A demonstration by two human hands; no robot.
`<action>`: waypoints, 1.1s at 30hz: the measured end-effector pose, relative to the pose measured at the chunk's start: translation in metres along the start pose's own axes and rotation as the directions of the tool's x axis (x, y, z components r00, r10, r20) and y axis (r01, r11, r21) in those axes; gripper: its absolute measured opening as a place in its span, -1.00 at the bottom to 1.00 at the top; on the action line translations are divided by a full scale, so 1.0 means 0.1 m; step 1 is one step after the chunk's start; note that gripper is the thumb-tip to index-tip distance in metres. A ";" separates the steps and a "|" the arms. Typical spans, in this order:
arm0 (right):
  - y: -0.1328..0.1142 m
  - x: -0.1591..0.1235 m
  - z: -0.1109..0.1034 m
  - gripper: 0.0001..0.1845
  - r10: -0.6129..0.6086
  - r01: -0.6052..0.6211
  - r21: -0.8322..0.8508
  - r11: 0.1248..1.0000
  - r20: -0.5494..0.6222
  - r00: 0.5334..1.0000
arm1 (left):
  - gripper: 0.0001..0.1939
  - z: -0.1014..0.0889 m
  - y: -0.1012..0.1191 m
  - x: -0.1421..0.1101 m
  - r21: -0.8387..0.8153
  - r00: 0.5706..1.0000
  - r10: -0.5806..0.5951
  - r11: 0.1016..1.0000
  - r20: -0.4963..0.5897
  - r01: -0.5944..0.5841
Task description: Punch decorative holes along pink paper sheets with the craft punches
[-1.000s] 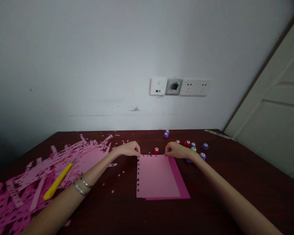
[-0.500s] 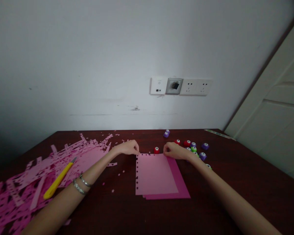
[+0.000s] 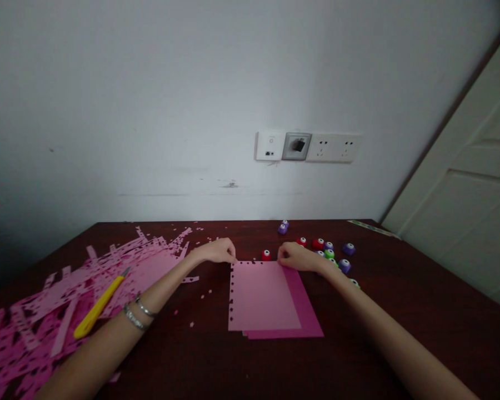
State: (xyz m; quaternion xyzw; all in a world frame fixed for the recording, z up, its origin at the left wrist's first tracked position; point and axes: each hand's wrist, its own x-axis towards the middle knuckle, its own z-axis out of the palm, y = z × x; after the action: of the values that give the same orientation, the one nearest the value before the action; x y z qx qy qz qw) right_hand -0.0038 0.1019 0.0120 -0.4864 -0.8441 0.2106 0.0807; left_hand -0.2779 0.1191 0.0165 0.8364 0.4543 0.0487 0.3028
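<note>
The person has both hands on the light sheet point(image 3: 266, 300), which lies on the near side of the hands, flat or nearly so, above the table point(image 3: 216, 366). The left hand point(image 3: 223, 251) pinches its far left corner with the fingertips, and the right hand point(image 3: 291, 256) pinches its far edge close to the right corner. Little holes run in a row down the side below the left hand, and more run along the edge from hand to hand. A dark sheet point(image 3: 306, 311), deep pink, lies under the light one and peeks out below the right hand. A red punch point(image 3: 266, 255) sits in the gap between the hands, just past the paper. More punches point(image 3: 344, 266), purple, red and green, sit behind and to the right of the right hand, and the right arm hides some of them. Left of the left hand is a big messy heap of pink scraps point(image 3: 65, 328), many full of holes. A yellow knife point(image 3: 100, 307) lies on the heap, beside the left arm, with its tip pointing away from the person. Two shiny bands point(image 3: 134, 318) go round the left arm. Tiny pink bits point(image 3: 191, 324) are dotted on the table, nearer than the left hand. Well past both hands, sockets point(image 3: 333, 148) are set in the wall point(image 3: 170, 111).
</note>
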 end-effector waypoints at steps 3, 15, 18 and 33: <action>-0.01 0.00 0.00 -0.82 0.007 -0.007 0.005 1.000 0.006 1.000 | -0.80 0.00 0.00 0.00 -0.004 1.000 -0.006 1.000 -0.001 0.006; 0.02 0.00 0.01 -0.85 0.016 -0.016 0.007 1.000 -0.006 1.000 | -0.80 -0.01 -0.02 0.01 -0.016 1.000 -0.009 1.000 -0.023 0.009; 0.03 0.01 0.02 -0.85 0.010 -0.010 0.002 1.000 -0.019 1.000 | -0.80 0.01 -0.05 0.03 -0.007 0.999 -0.010 1.000 -0.038 0.009; 0.10 0.08 0.09 -0.85 -0.020 0.020 -0.001 1.000 -0.119 0.993 | -0.75 0.01 -0.10 0.07 0.034 0.993 -0.030 0.999 -0.118 0.034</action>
State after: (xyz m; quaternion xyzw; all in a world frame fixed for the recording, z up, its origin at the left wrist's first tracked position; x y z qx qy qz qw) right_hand -0.0033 0.1103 -0.0004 -0.4898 -0.8426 0.1804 0.1330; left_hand -0.2809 0.1281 0.0084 0.8301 0.4854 0.0847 0.2611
